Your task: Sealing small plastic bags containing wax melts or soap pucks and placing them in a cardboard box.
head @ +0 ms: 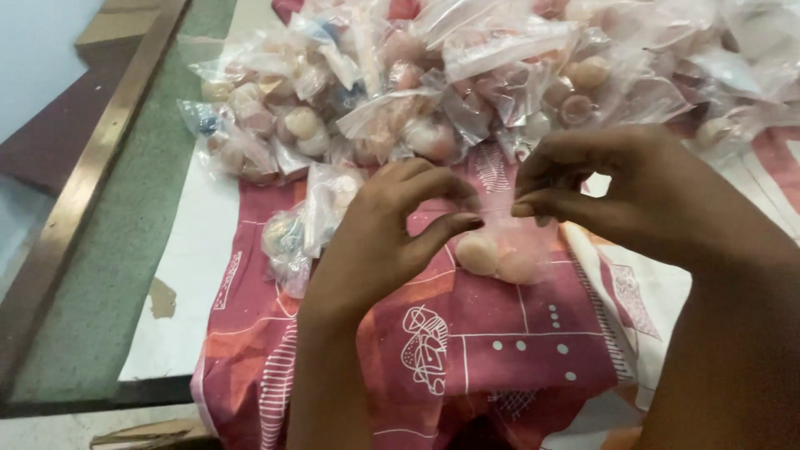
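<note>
Head view shows us, at the frame centre, our left hand [392,237] and right hand [621,187] pinching the top edge of a small clear bag [500,250] with 2 pale round pieces inside, above the red patterned cloth [467,333]. We judge we are closing it; pressing evenly along the strip seems needed. A heap of filled bags [433,83] lies in the upper part.

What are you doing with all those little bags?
A person's left hand and right hand pinch the top edge of a small clear plastic bag with pale round pieces inside, holding it over a red patterned cloth. Behind the hands lies a big pile of similar filled bags on the cloth.
</note>
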